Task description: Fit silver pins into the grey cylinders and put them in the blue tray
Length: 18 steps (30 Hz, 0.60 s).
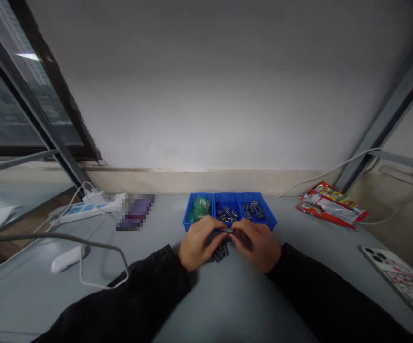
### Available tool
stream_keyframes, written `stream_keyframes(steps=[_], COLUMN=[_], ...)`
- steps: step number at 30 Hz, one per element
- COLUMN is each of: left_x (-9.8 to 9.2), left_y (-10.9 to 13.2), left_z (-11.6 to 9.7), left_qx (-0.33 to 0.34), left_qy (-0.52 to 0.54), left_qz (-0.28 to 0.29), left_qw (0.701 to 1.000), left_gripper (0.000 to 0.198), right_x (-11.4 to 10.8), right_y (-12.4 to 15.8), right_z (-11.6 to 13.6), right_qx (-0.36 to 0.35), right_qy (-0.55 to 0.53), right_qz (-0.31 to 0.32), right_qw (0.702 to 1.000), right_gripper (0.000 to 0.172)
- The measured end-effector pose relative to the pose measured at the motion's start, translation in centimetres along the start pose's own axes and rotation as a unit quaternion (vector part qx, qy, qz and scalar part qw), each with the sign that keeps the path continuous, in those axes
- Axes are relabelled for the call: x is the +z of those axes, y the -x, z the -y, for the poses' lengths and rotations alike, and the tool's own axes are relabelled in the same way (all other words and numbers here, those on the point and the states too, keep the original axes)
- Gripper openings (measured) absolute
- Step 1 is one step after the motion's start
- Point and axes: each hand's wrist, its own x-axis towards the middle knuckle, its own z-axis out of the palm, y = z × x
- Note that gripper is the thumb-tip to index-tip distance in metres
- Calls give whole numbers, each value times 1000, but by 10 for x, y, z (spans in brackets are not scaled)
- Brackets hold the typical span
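My left hand (198,242) and my right hand (259,242) meet in front of the blue bins. Between their fingertips is a small dark grey cylindrical piece (228,230), pinched from both sides; its exact kind is too small to tell. Several similar dark grey pieces (220,252) lie on the table below my left hand. The middle blue bin (226,197) contains many thin shiny metal pins (227,213). More dark grey pieces (253,209) are in the right bin, and a green plastic packet (201,207) is in the left one.
On the left are a white power strip (88,208) with cables, a purple pixelated item (136,213) and a white rounded device (66,258). Red snack packets (331,204) and a phone (399,276) lie on the right. A wall (206,119) stands behind the table (224,300).
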Motion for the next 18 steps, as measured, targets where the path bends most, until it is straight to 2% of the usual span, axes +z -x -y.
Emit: stream_keyframes(steps=[6, 11, 18], left_x=[0, -1, 0], left_y=[-1, -3, -5], left_z=[-1, -1, -3], left_qx=[37, 76, 85], left_qy=[6, 7, 14], left_qz=[-23, -33, -27], left_qw=[999, 997, 996], left_gripper=[13, 15, 14], right_x=[4, 7, 7], right_y=[2, 4, 5], right_z=[-5, -8, -8], right_qx=[7, -34, -57], right_qy=[10, 19, 18], right_qz=[21, 23, 39], right_qw=[1000, 999, 997], right_gripper=[9, 13, 9])
